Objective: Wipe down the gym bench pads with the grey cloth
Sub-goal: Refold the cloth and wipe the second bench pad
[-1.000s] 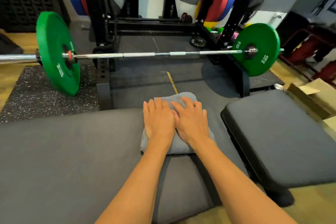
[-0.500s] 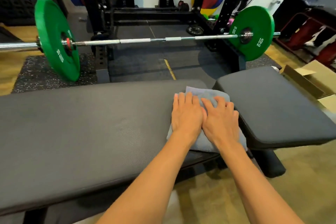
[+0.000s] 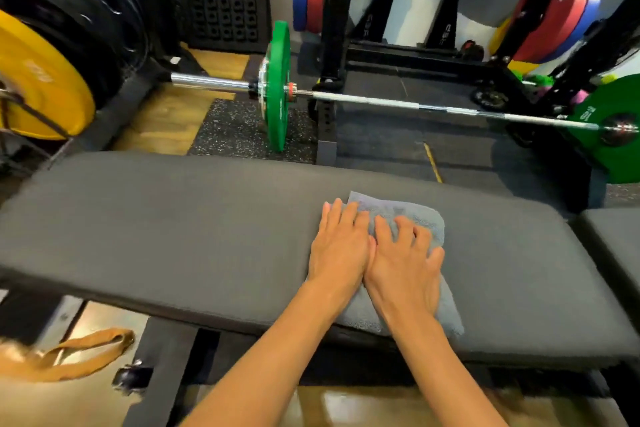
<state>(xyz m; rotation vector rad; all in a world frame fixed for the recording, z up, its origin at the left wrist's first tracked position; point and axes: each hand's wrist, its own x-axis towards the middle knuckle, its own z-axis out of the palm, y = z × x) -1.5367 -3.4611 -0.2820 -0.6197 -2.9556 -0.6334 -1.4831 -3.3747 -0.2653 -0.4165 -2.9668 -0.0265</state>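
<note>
1. The left hand (image 3: 341, 246) and the right hand (image 3: 401, 263) lie flat side by side. Their fingers are almost straight and press the grey cloth (image 3: 394, 210) on the long bench pad (image 3: 173, 218), gripping nothing.
2. Half a second ago the cloth was at this pad's right end, beside the short pad (image 3: 613, 239). Now it is farther left.
3. I judge the wipe goes leftward, and the left part is still to do.

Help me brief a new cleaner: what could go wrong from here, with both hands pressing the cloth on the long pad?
1. The grey cloth reaches the near edge of the long pad under the right hand; a pull toward the body might drag it off.
2. Outer fingers of the left hand seem to lie on bare pad, which may smear it.
3. A tan strap lies on the floor by the bench frame; a sideways step could snag it.
</note>
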